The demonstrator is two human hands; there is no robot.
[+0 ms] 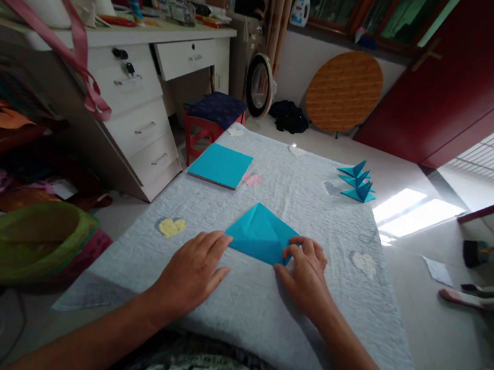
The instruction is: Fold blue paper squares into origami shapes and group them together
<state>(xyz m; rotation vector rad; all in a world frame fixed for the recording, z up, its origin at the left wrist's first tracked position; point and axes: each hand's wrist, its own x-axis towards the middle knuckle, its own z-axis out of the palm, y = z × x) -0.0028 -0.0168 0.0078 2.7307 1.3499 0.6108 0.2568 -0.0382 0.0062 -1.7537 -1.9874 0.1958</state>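
Observation:
A blue sheet of origami paper (262, 235), folded to a triangular shape with creases showing, lies on the cloth-covered table in front of me. My left hand (195, 268) rests flat on the cloth, its fingertips at the paper's left corner and its thumb apart. At the right corner, the thumb and fingers of my right hand (306, 267) pinch the paper's edge. Beyond it to the left is a square stack of blue paper (222, 165). Several folded blue paper pieces (359, 182) with upright points stand in a row at the table's far right.
A pale quilted cloth (263, 314) with heart patches covers the table. A red stool (213, 117) stands past its far left corner, beside a white drawer desk (133, 96). A green-rimmed basket (29, 243) sits at the left. A washing machine (257, 82) has its door open.

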